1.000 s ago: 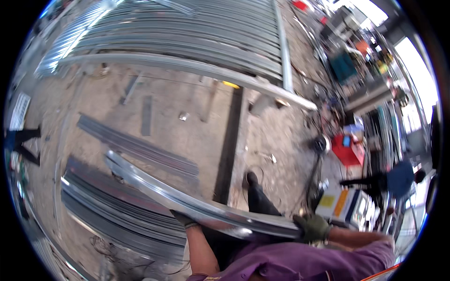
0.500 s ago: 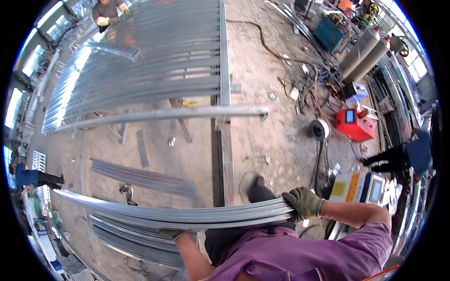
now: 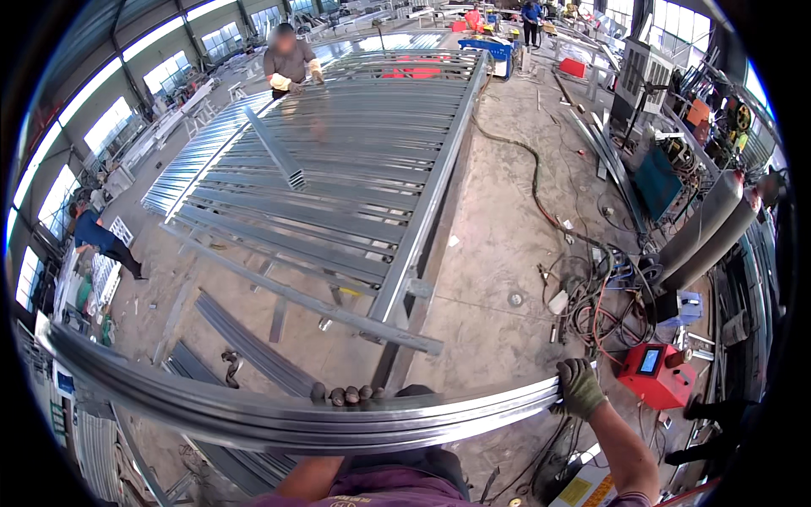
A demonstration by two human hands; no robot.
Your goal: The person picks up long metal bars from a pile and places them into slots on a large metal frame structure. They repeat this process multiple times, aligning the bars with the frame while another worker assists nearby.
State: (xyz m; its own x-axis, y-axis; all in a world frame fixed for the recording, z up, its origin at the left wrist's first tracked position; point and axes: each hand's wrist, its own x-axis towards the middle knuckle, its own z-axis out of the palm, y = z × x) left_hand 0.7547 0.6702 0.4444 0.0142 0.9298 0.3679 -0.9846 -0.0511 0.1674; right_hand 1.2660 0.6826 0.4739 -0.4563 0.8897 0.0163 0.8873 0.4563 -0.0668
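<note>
A long bundle of shiny metal profiles (image 3: 439,422) lies crosswise in front of me, held up off the floor. My right hand (image 3: 581,389), in a green work glove, is closed around the bundle's right end. My left hand (image 3: 348,395) wraps it from below near the middle; only the dark gloved fingertips show over its far edge, the palm being hidden. The left end reaches far out and tilts upward in the picture. Ahead stands a large frame of parallel metal slats (image 3: 338,194), with a loose metal channel (image 3: 274,150) lying across it.
A co-worker (image 3: 287,63) with gloved hands leans over the slats' far side; another person (image 3: 106,241) is at the left. More profiles (image 3: 253,342) lie on the floor. To the right are a red machine (image 3: 657,374), tangled cables (image 3: 604,317) and gas cylinders (image 3: 701,228).
My view has tilted up and turned. My hands still hold the bundle, now farther in front of my body. The left fingers now show over its far edge.
</note>
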